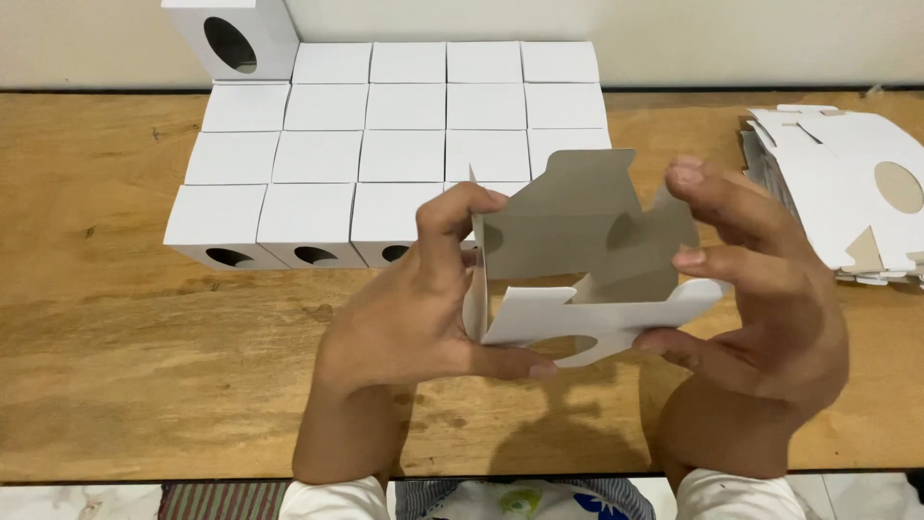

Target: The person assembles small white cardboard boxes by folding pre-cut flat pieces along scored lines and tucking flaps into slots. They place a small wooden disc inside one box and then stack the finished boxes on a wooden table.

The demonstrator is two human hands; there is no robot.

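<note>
- Cardboard box blank [577, 260], white on one face and grey on the other, is held up in the air above the near middle of the wooden counter [125, 318], between both hands.
- Left hand [414, 308] pinches the blank's left edge: its thumb lies under the white bottom flap and its forefinger curls over the top of a side panel, so its grip is closed on the card.
- Right hand [760, 289] holds the blank's right side with spread fingers: fingertips press the grey panel and the white flap, and its grip is also closed on the card, though loosely.
- Blank is half folded: the grey inner panel stands upright and a white flap with a curved cut-out bends toward the viewer.
- Judged from this, the step in hand is folding the flat card into a box; the next move seems to call for tucking the loose flaps in squarely while both hands keep the walls upright.
- Finished white boxes [404, 144] stand in tidy rows on the far side of the counter, touching one another; the nearest row shows round holes in its fronts.
- One more box with a round hole [236, 39] sits on top at the far left.
- Stack of flat blanks [847, 183] lies at the right edge of the counter, well apart from the hands.
</note>
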